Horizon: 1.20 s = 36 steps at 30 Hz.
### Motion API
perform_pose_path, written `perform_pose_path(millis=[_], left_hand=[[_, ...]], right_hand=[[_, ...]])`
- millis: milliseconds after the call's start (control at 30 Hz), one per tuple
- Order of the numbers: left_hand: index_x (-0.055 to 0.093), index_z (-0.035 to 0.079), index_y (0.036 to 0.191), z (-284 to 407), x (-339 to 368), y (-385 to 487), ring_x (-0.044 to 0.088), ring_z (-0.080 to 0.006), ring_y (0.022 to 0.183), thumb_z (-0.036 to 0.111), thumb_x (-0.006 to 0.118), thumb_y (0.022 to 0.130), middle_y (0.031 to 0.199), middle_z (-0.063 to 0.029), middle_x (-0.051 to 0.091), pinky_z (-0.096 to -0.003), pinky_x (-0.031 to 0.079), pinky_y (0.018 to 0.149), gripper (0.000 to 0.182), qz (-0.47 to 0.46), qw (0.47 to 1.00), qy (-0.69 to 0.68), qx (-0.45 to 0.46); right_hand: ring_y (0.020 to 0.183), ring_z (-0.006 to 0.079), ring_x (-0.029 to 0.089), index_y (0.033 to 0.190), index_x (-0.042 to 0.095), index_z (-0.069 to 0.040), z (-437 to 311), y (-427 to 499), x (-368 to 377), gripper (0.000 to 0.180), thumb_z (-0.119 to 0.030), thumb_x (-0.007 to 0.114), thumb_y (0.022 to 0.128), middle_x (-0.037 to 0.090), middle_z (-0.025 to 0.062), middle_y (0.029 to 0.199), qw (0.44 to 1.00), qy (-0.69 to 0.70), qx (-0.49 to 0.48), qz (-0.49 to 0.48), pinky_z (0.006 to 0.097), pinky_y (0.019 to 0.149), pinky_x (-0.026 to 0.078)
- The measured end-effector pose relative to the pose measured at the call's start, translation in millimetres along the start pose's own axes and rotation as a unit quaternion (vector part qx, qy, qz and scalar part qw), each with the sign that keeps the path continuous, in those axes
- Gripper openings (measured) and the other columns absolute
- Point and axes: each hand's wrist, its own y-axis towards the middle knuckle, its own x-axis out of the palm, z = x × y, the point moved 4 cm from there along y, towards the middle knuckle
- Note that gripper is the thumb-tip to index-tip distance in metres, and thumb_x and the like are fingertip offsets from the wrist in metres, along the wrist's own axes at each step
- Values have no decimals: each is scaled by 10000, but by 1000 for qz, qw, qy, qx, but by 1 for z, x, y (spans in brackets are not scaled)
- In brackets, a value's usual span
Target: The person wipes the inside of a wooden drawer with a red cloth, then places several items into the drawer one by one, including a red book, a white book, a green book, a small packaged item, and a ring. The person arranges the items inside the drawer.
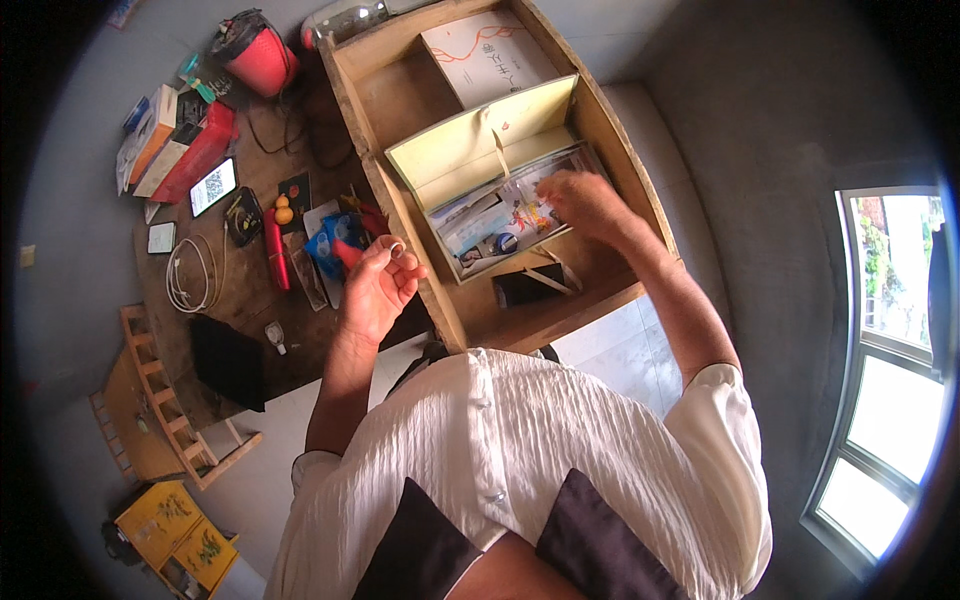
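Between the thumb and forefinger of my left hand [379, 289] is a small pale ring-shaped thing [397, 250]. That hand is raised at the left wall of a wooden drawer [442, 311]. Inside the drawer stands a lidded box [450, 264], its cream lid [450, 156] tipped up with a ribbon [499, 154] hanging from it. Papers, a colourful printed sheet [531, 215] and a round blue item [506, 242] lie in the box. My right hand [581, 201], blurred, is over the box's right part with its fingers curled; whether they grip anything is hidden.
A white printed book or folder [491, 56] and a black flat item [529, 285] lie in the drawer. On the wooden table [240, 322] at left are a phone [214, 187], a coiled white cable [187, 277], a red cylinder [276, 251] and a black cloth-like item [225, 360].
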Motion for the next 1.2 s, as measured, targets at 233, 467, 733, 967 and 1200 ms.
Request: perform_pose_path(millis=[233,467,733,967,1200], left_hand=[[566,102,1043,-2,5,5,670,-235,888,235,584,900,884,-49,647,-277,543,721,196,-14,1000,5,-11],[563,104,1035,-1,4,5,666,-230,878,242,585,901,882,-47,635,-275,535,720,193,-14,1000,12,-2],[555,77,1094,-3,-1,2,663,-240,886,205,552,926,898,-69,630,-288,568,732,212,-20,1000,-16,4],[555,85,1037,-1,3,1,668,-234,890,231,578,906,887,-49,643,-284,543,748,198,-18,1000,3,4],[555,86,1039,-2,4,0,669,-237,895,232,578,905,883,-49,644,-285,545,746,200,-19,1000,0,1]], right_hand=[[861,320,677,858,709,-75,11,-1,-6,202,-251,688,761,692,150,864,984,-92,74,-131,420,733,547],[834,327,680,820,724,-66,18,19,16,274,-316,703,709,695,159,855,983,-100,71,-140,420,723,548],[663,288,666,810,724,-40,45,39,-20,218,-222,693,695,675,164,738,986,120,-15,-111,397,631,510],[696,240,678,837,712,-23,33,37,-45,224,-220,710,729,703,130,774,976,159,37,-145,357,666,513],[710,212,673,833,704,-19,21,26,-70,206,-206,706,747,698,121,775,982,156,19,-109,338,676,511]])
